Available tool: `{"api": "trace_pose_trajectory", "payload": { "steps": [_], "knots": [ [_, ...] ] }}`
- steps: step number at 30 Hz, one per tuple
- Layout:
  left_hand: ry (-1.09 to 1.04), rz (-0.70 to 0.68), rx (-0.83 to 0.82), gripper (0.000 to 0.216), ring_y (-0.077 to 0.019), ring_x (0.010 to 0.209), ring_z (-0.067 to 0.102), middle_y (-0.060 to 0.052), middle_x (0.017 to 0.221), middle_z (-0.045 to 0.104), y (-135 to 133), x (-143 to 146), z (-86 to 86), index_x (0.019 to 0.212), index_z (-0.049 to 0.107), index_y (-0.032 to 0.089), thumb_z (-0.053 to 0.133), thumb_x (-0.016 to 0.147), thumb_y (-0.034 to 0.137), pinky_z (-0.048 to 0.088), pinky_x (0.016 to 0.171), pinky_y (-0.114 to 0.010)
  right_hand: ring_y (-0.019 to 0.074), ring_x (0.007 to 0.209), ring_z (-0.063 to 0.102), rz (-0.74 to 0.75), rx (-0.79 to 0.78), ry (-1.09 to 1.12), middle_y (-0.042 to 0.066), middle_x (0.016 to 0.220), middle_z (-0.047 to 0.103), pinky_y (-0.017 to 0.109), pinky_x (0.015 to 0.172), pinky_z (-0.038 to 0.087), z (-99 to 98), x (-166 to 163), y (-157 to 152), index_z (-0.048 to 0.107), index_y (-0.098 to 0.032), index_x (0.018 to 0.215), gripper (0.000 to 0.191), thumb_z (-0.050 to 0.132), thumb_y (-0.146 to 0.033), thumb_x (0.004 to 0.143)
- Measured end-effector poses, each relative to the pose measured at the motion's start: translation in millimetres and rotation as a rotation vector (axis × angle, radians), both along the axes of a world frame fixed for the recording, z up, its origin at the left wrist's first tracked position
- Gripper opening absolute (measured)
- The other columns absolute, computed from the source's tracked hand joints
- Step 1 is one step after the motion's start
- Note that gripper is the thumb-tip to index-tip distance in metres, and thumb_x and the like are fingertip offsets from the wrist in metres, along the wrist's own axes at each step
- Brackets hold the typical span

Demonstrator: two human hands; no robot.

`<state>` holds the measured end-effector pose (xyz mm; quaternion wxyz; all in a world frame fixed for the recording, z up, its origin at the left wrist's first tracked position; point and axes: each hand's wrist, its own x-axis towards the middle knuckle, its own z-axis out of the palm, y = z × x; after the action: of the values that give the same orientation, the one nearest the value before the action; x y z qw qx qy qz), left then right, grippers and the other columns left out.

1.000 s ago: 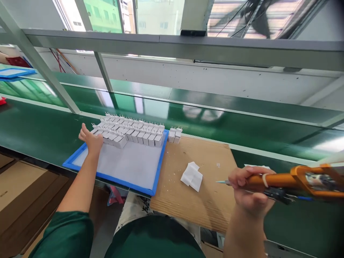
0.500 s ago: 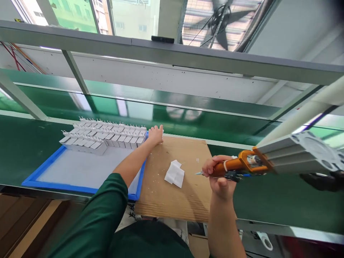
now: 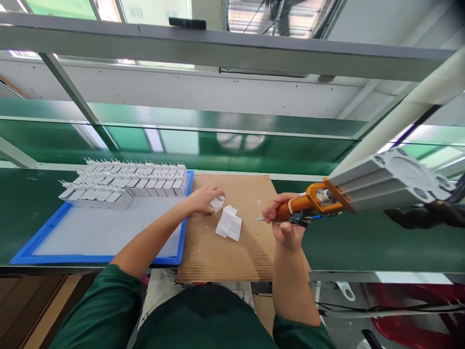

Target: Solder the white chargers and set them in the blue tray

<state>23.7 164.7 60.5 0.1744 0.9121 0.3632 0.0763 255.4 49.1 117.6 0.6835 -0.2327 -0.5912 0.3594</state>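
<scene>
My left hand (image 3: 203,199) is closed around a small white box-shaped part (image 3: 217,204), partly covered by the fingers, at the left side of a cardboard sheet (image 3: 250,252). A folded white paper or cloth (image 3: 228,223) lies close beside that part. My right hand (image 3: 285,220) grips an orange-handled tool (image 3: 285,211) with a thin pointed tip aimed left over the cardboard. A large grey metal body (image 3: 381,182) is joined to the tool's back end. Rows of similar white box-shaped parts (image 3: 156,183) with thin upright stems stand in a blue-rimmed tray (image 3: 183,232).
The green bench (image 3: 363,247) carries the tray on the left and the cardboard in the middle. A pale thick pipe (image 3: 395,114) slants down behind the tool. A grey frame bar (image 3: 254,51) crosses above. Small white crumbs dot the cardboard.
My left hand has come back from the far edge of the cardboard toward the white paper, with the white part in it. My right hand keeps its grip on the tool. The view has shifted.
</scene>
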Motion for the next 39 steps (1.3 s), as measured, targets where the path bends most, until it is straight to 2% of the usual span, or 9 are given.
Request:
{"api": "trace_pose_trajectory", "payload": {
  "steps": [6, 10, 14, 21, 27, 30, 32, 35, 39],
  "knots": [
    [-0.175, 0.21, 0.253, 0.094, -0.0409, 0.152, 0.023, -0.022, 0.162, 0.029, -17.8, -5.8, -6.5, 0.151, 0.041, 0.016, 0.082, 0.072, 0.049, 0.02, 0.124, -0.059, 0.0096, 0.047, 0.045, -0.062, -0.036, -0.036, -0.006, 0.06, 0.053, 0.023, 0.043, 0.038, -0.2, -4.6, -1.1, 0.062, -0.025, 0.098, 0.052, 0.081, -0.061, 0.067],
    [-0.136, 0.282, 0.315, 0.067, -0.0457, 0.155, 0.011, -0.022, 0.168, 0.017, -25.7, -0.6, -10.9, 0.124, 0.067, 0.013, 0.081, 0.073, 0.054, 0.009, 0.124, -0.065, 0.0091, 0.048, 0.046, -0.052, -0.022, -0.016, -0.006, 0.061, 0.053, 0.022, 0.044, 0.039, 0.6, -6.1, -2.6, 0.063, -0.025, 0.1, 0.05, 0.082, -0.058, 0.068],
    [-0.052, 0.245, 0.332, 0.052, -0.0456, 0.155, 0.01, -0.023, 0.168, 0.015, -22.1, 10.4, -3.6, 0.109, 0.073, 0.013, 0.082, 0.073, 0.05, 0.007, 0.124, -0.066, 0.0084, 0.048, 0.046, -0.017, -0.009, -0.002, -0.006, 0.062, 0.053, 0.021, 0.044, 0.038, 3.0, -8.5, -3.2, 0.064, -0.026, 0.101, 0.046, 0.082, -0.055, 0.069],
    [0.173, 0.231, 0.217, 0.045, -0.0475, 0.154, 0.012, -0.019, 0.167, 0.023, -1.0, 26.8, 19.1, 0.095, 0.078, 0.014, 0.084, 0.068, 0.05, 0.012, 0.121, -0.07, 0.0089, 0.045, 0.044, -0.071, -0.024, -0.021, -0.007, 0.059, 0.051, 0.022, 0.042, 0.036, 3.7, -10.3, -2.6, 0.062, -0.025, 0.097, 0.05, 0.082, -0.06, 0.066],
    [0.223, 0.209, 0.339, 0.032, -0.0428, 0.153, 0.02, -0.024, 0.153, 0.047, -28.0, 35.2, 32.5, 0.092, 0.077, 0.009, 0.076, 0.076, 0.036, 0.012, 0.126, -0.06, 0.0087, 0.046, 0.044, -0.061, -0.018, -0.03, -0.007, 0.059, 0.051, 0.022, 0.042, 0.036, 3.5, -7.3, -4.9, 0.062, -0.026, 0.098, 0.049, 0.081, -0.059, 0.068],
    [0.167, 0.147, 0.317, 0.027, -0.038, 0.142, 0.045, -0.02, 0.123, 0.07, -56.1, 32.4, 45.0, 0.095, 0.075, 0.01, 0.068, 0.081, 0.032, 0.031, 0.121, -0.052, 0.0087, 0.046, 0.044, -0.073, -0.03, -0.042, -0.007, 0.059, 0.051, 0.022, 0.041, 0.035, 3.0, -5.6, -5.9, 0.062, -0.025, 0.097, 0.05, 0.081, -0.06, 0.067],
    [0.179, 0.102, 0.199, 0.027, -0.0345, 0.117, 0.066, -0.017, 0.103, 0.075, -73.4, 32.8, 50.0, 0.098, 0.072, 0.011, 0.064, 0.084, 0.032, 0.051, 0.101, -0.045, 0.0089, 0.047, 0.044, -0.084, -0.041, -0.045, -0.007, 0.059, 0.051, 0.022, 0.042, 0.035, 2.0, -5.0, -5.7, 0.061, -0.025, 0.097, 0.052, 0.081, -0.062, 0.066],
    [0.23, 0.08, 0.034, 0.027, -0.0328, 0.088, 0.074, -0.015, 0.091, 0.076, -91.9, 38.9, 43.9, 0.102, 0.068, 0.012, 0.064, 0.085, 0.033, 0.056, 0.075, -0.039, 0.0084, 0.047, 0.044, -0.073, -0.038, -0.034, -0.007, 0.06, 0.051, 0.022, 0.043, 0.035, 0.8, -5.2, -4.9, 0.06, -0.026, 0.097, 0.052, 0.081, -0.062, 0.067],
    [0.098, 0.121, -0.045, 0.037, -0.0339, 0.092, 0.074, -0.014, 0.098, 0.076, -103.2, 41.2, 16.8, 0.115, 0.062, 0.016, 0.067, 0.087, 0.04, 0.055, 0.074, -0.038, 0.0089, 0.047, 0.043, -0.084, -0.055, -0.04, -0.007, 0.059, 0.05, 0.022, 0.043, 0.035, 1.8, -7.0, -5.7, 0.06, -0.026, 0.097, 0.052, 0.08, -0.063, 0.066]
  ]
}}
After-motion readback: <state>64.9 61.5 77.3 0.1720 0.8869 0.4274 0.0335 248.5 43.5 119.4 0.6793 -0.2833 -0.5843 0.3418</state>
